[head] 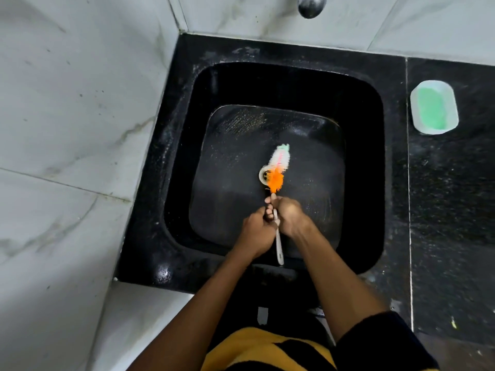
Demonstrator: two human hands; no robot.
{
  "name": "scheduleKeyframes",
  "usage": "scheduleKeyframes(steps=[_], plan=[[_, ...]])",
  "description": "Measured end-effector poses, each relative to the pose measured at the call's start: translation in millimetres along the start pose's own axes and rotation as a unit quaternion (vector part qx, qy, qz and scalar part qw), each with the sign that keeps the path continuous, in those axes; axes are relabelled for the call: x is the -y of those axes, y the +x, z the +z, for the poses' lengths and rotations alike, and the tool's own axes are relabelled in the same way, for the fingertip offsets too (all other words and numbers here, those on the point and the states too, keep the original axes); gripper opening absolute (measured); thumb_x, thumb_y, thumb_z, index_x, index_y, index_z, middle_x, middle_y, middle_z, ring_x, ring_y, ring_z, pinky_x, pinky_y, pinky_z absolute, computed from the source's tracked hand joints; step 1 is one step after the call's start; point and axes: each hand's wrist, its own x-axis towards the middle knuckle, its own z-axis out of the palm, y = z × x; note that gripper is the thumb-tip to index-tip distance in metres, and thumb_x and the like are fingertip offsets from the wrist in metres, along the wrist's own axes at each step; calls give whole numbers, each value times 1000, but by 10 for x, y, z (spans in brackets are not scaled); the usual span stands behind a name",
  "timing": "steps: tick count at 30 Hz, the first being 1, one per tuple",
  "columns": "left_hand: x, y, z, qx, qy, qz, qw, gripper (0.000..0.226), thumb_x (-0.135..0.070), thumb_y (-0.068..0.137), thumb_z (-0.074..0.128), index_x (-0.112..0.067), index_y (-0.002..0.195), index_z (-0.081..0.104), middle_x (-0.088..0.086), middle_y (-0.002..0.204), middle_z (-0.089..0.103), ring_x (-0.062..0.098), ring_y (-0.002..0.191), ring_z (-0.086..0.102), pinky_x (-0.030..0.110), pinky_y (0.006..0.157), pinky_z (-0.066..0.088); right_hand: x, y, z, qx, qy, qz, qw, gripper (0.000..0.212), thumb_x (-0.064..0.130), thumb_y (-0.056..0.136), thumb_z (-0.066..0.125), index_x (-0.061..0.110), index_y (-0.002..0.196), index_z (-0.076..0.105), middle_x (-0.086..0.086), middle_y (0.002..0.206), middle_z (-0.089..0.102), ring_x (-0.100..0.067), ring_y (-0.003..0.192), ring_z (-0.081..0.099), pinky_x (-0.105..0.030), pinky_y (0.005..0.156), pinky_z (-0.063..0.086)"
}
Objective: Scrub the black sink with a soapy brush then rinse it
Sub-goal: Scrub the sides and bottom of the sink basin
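Below the head camera: a deep basin set in a corner, both arms reaching down into it.
Walls: pale grey-veined marble tiles [80, 103] on the left and at the back.
Tabletop: black speckled stone tabletop [450, 210] around the basin and out to the right, its near rim wet and shiny.
Sink: square black sink with rounded corners [359, 156]; the floor looks damp, with faint streaks and specks at the far side; no foam and no running water that I can make out.
Tap: chrome tap [310, 5] at the top edge, nothing visibly flowing from it.
Soap dish: oblong white dish holding green soap [434, 108], on the tabletop well right of the basin.
Brush: long bottle-type brush with orange, white and pale green bristles and a slim white handle [278, 167]; bristle end lies over the sink floor, across the round pale drain ring [263, 174]; handle tail points back towards the person.
Left hand [258, 228]: grip closed round the handle's middle.
Right hand [289, 214]: grip closed round the handle just ahead of the left, nearest the bristles, the two hands touching.
Progress: judged early to middle of scrubbing, around the drain.
Left to do: walls and corners appear unlathered; rinsing not yet begun.
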Motion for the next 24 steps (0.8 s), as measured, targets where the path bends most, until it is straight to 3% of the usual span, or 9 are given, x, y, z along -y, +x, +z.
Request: scheduleKeyframes(steps=[3, 6, 8, 10, 12, 15, 21, 24], plan=[[-30, 37, -23, 2, -58, -46, 997, 12, -17, 86, 64, -9, 93, 70, 10, 87, 76, 22, 80, 70, 40, 78, 57, 98, -88, 13, 10, 69, -19, 997, 33, 12, 105, 37, 1, 80, 56, -7, 61, 43, -13, 44, 47, -20, 40, 42], [-136, 9, -51, 50, -167, -113, 978, 18, -11, 97, 53, -2, 89, 67, 13, 75, 66, 19, 59, 59, 33, 60, 56, 268, -155, 23, 19, 64, -33, 997, 32, 7, 104, 35, 1, 89, 62, -6, 67, 52, -14, 51, 60, -22, 48, 52], [-209, -11, -71, 45, -198, -142, 969, 25, -9, 100, 45, -8, 80, 61, 6, 66, 50, 14, 46, 48, 26, 45, 50, 382, -217, 49, 11, 60, -37, 997, 32, 4, 103, 34, 0, 90, 62, -8, 70, 62, -19, 58, 66, -25, 53, 56], [-257, -16, -96, 25, -205, -135, 969, 27, -9, 98, 44, -11, 75, 57, 1, 61, 43, 8, 37, 37, 19, 37, 34, 465, -276, 85, -8, 55, -50, 997, 30, 8, 103, 35, -2, 89, 60, -12, 71, 67, -24, 62, 69, -29, 55, 57], [-297, -41, -126, 15, -214, -121, 969, 26, -10, 98, 47, -11, 75, 59, -1, 58, 43, 7, 35, 32, 18, 38, 23, 508, -320, 126, -34, 51, -76, 995, 33, 16, 104, 38, -2, 87, 59, -15, 71, 66, -28, 64, 68, -32, 58, 56], [-334, -72, -170, -5, -233, -118, 965, 26, -13, 98, 52, -8, 76, 64, 1, 57, 48, 8, 36, 32, 17, 39, 20, 531, -350, 152, -64, 59, -99, 991, 34, 17, 104, 37, 3, 79, 55, -10, 57, 55, -27, 54, 63, -34, 54, 52], [-334, -150, -197, -47, -195, -165, 966, 21, -5, 87, 58, -5, 69, 69, 3, 52, 53, 11, 30, 35, 15, 35, 24, 373, -397, 98, -75, 46, -79, 993, 35, 8, 101, 28, 9, 71, 46, -8, 53, 40, -25, 47, 55, -31, 48, 45], [-340, -136, -144, -85, -160, -160, 970, 15, -10, 77, 64, -10, 64, 71, 3, 55, 62, 16, 38, 51, 19, 39, 38, 342, -449, 106, -96, 62, -76, 990, 34, 5, 98, 27, 10, 70, 46, -8, 45, 41, -24, 41, 54, -31, 47, 45]])
